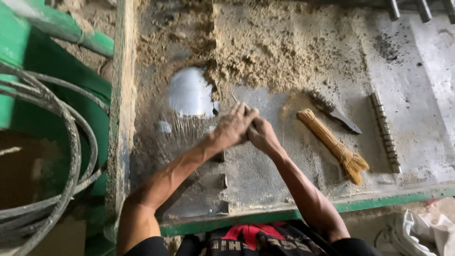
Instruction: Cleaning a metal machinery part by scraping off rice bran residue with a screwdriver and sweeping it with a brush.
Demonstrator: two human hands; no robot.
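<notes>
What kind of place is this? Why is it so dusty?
Probably a woodworking shop or sawmill. A thick heap of sawdust covers the grey metal machine table, and a straw brush and a wire brush lie on it. Thick cables hang beside the green frame.

**Layout on the worktop**

The two hands, left hand [233,125] and right hand [261,135], meet touching at the middle of the worktop [265,180]. Behind them lies a sawdust heap [279,52]; a round hole [189,92] sits just left. To the right lie a straw broom [332,144], then a wire brush [334,111] behind it, then a toothed bar [385,132]. Cables [61,142] hang off the left edge.
</notes>
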